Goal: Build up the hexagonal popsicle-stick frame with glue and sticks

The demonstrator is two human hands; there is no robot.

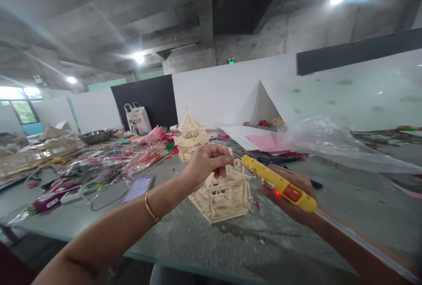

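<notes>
My right hand (pixel 296 181) is wrapped around a yellow glue gun (pixel 277 181), with a red light glowing on its near side and a long translucent glue stick (pixel 359 241) running out of its back. The gun's tip points left, close to my left fingertips. My left hand (pixel 211 162) is closed in a pinch over the top of a small house-like model (pixel 227 199) built from pale wooden sticks. A short pale wooden stick shows at those fingertips; the rest of it is hidden. The model stands upright on the table, its upper part partly covered by my left hand.
Behind stands a taller stick pagoda (pixel 190 133). A phone (pixel 137 189) lies left of the model, near cables and plastic-wrapped materials (pixel 138 157). Farther left is a metal bowl (pixel 96 136). Pink paper (pixel 267 142), dark-handled scissors (pixel 280 160) and clear plastic sheeting (pixel 329 140) lie to the right.
</notes>
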